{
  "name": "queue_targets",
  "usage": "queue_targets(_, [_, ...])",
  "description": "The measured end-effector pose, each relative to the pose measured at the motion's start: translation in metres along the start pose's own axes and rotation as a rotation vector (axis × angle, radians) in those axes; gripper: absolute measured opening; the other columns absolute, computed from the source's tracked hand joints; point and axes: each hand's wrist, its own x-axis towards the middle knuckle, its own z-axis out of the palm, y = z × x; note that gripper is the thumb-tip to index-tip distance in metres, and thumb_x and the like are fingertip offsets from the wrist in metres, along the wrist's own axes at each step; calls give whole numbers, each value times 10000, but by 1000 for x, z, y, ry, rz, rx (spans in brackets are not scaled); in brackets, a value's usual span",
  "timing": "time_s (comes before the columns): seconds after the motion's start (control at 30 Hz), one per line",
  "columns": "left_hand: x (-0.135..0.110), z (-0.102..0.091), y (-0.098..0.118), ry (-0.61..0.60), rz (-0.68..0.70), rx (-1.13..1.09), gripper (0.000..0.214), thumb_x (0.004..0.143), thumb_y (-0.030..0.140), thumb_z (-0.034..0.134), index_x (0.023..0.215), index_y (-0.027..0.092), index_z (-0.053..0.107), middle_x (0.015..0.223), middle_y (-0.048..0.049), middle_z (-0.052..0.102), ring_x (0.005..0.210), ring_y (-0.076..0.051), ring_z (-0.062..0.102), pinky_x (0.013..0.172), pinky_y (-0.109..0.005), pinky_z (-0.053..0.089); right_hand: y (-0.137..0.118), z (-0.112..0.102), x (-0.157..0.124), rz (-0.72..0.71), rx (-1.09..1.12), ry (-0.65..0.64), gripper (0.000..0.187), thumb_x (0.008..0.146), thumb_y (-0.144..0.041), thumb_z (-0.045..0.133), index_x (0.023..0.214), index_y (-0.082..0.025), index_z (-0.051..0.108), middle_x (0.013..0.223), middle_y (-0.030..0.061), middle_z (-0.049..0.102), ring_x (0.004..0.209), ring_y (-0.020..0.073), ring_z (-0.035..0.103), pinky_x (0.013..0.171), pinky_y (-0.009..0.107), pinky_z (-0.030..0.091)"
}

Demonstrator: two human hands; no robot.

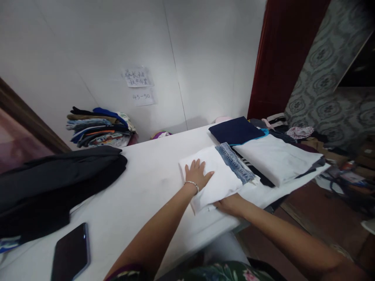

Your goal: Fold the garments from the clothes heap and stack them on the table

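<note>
1. Your left hand (197, 175) lies palm down on the folded white garment (224, 169), fingers straight and spread wide, thumb out toward the right; nothing is gripped in it.
2. You wear a silver bracelet (192, 184) on that wrist.
3. Your right hand (230, 203) is at the garment's near edge, just below and right of your left hand. Its fingertips are hidden at the cloth, so can't tell if they pinch it or only slide under.
4. The garment lies on the white table (146, 187), right of the middle, near your side. A blue denim strip (236, 166) runs along its right end; can't tell if it's sewn on or a separate piece.
5. To its right you have a larger folded white piece (281, 158) on top of darker cloth, close to the table's right end.
6. A folded navy garment (238, 130) sits behind, near the far edge.
7. On your left: a heap of dark clothes (58, 183), and a phone (72, 253) lying in front of it, near you.
8. Beyond the table's far edge, left, a stack of folded clothes (99, 127) is against the wall (211, 58).
9. Two paper notes (139, 77) hang above, one over the other; the lower reads "45-50".
</note>
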Motion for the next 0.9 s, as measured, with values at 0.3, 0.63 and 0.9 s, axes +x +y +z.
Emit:
queue_targets(0.3, [6,23,22,63,-7,126,743,842,625,343,1457,209,355,1549,-122,276,1443,-349,113,1137,-589,-41,0,-46,-53,129,453,211,373,917,-266,372,1113,-345,679,1101,9,706,1048,203,649,933,385,523])
queue_targets(0.63, [3,19,17,51,-5,14,738,853,624,288,1457,204,351,1555,-108,265,1448,-317,118,1146,-577,-20,66,-17,68,284,-255,-32,582,936,-465,361,1423,-149,406,1521,140,311,1422,305,221,1131,555,171])
queue_targets(0.9, [24,6,-33,-28,-207,-307,646,884,600,284,1387,222,429,1556,-57,272,1446,-245,170,1155,-522,129,103,4,54,325,-346,-43,632,944,-495,269,1445,-122,357,1537,120,282,1415,278,243,1142,498,166])
